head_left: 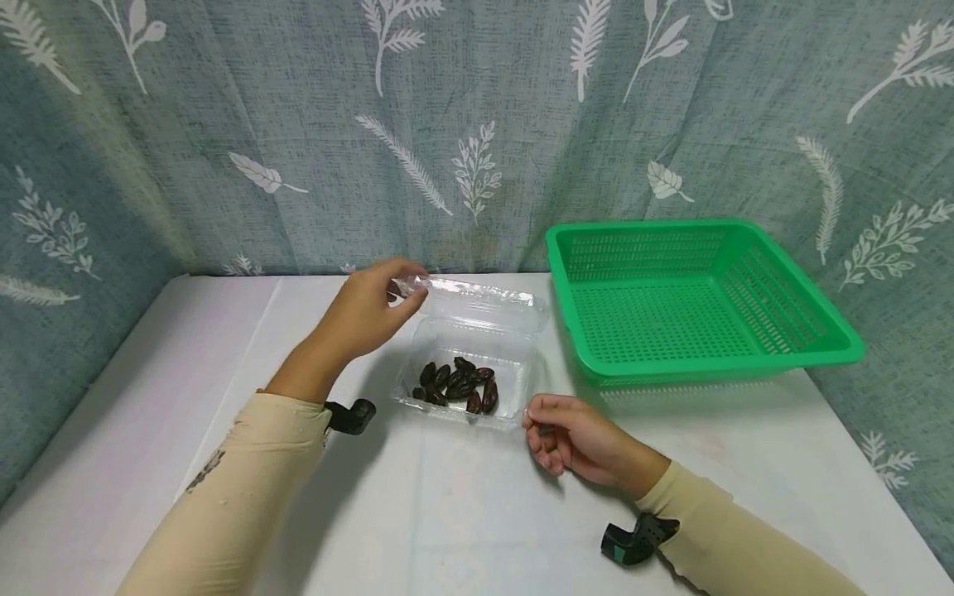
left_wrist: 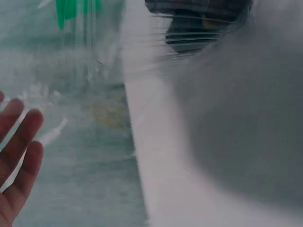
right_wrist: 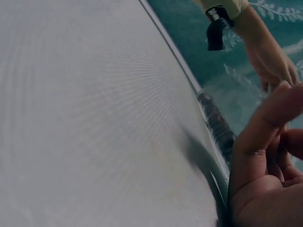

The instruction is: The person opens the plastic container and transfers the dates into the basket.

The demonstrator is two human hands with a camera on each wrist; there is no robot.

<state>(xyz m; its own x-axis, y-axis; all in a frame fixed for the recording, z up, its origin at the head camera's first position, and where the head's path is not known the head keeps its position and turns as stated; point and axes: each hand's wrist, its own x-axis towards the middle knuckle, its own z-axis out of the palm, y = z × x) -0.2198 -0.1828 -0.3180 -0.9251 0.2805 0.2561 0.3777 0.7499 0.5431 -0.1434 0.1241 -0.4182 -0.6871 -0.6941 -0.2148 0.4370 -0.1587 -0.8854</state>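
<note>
While the left hand (head_left: pixel 368 306) pinches the raised lid (head_left: pixel 484 298) and the right hand (head_left: pixel 577 439) pinches the clear box's (head_left: pixel 513 362) near corner on the table (head_left: pixel 477 513), uneven pull could flex it and spill the dark pieces (head_left: pixel 458 381) inside, short of the green basket (head_left: pixel 708 369).

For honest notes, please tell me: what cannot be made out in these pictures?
Head view: exact count of dark pieces; they overlap.
Head view: whether the right hand pinches the clear container; its fingers cover the contact.
Left wrist view: part of the left hand, cut off by the left edge; most of the green basket, by the top edge.
</note>
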